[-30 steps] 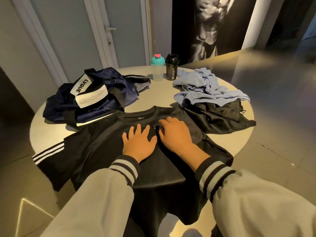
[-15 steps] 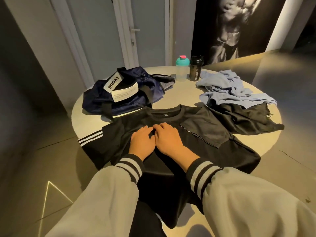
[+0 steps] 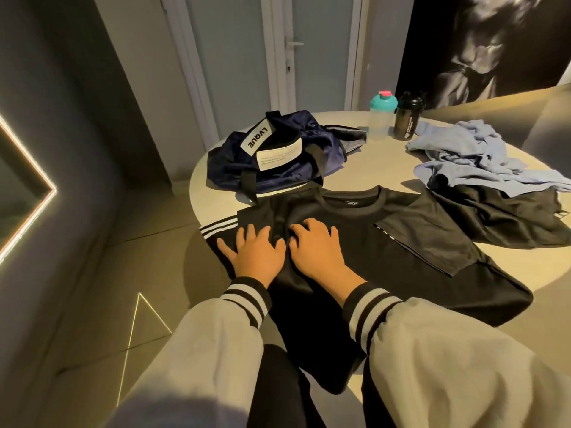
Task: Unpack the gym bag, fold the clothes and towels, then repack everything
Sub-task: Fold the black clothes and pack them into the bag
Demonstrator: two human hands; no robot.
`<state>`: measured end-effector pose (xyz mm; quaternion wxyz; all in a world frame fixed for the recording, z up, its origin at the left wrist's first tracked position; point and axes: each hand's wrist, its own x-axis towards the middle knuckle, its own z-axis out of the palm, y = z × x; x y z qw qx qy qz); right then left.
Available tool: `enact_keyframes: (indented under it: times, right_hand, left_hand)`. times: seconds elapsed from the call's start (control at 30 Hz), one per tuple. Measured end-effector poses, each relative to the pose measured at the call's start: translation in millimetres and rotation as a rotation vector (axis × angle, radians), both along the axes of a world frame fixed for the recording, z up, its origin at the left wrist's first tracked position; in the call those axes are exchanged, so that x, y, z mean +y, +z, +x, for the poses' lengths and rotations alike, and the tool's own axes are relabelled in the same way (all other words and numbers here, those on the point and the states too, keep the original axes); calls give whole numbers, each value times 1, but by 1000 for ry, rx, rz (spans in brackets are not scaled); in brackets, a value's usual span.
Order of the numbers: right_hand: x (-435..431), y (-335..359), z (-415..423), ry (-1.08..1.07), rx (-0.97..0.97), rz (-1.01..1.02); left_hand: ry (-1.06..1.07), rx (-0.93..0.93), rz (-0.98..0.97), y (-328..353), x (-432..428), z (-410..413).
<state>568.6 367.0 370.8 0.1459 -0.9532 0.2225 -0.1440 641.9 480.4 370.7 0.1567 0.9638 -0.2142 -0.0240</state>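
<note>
A round table [image 3: 386,162] carries everything. Across its near side a black T-shirt [image 3: 401,273] lies spread face up, collar pointing away from the person and hem hanging over the near edge. One sleeve is folded in over the chest, and the other, with white stripes, reaches out past the table's left edge. Behind the shirt on the left sits a navy gym bag [image 3: 278,168], slumped, with a white label across its top and its near edge touching the shirt's shoulder. On the right a crumpled pile of light blue clothes [image 3: 463,156] rests partly on a loose black garment [image 3: 509,217], which touches the shirt's side. The left hand [image 3: 256,256] lies flat on the shirt just beside the striped sleeve, fingers straight and spread. The right hand [image 3: 318,253] presses flat next to it, fingers apart, gripping nothing. At the far edge stand two bottles side by side, a clear bottle with a teal lid [image 3: 381,118] and a black bottle [image 3: 408,120].
</note>
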Motion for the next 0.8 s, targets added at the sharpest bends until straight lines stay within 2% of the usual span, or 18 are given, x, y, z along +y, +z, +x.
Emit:
enact_keyframes:
  times: [0.13,0.23,0.4,0.57,0.63,0.7,0.8]
  right_hand:
    - [-1,-6,-4,2,2,36]
    - [-4,-5,-5,7,27,61]
    - [-9,0,-3,41,130,79]
    - [-18,1,-7,68,178,-36]
    - [-19,-3,-9,61,148,-28]
    - [-22,-5,-9,58,79,21]
    - [-29,-1,-10,8,-119,273]
  left_hand:
    - [130,207,-61,4,6,3]
    - [100,237,-121,6,7,8]
    - [84,72,-36,8,1,5]
    - [22,-71,-193,13,2,7]
    - [-52,-221,-290,17,-4,8]
    - [-227,-310,-297,22,-13,5]
    - [-520,-113,-321,26,-25,-4]
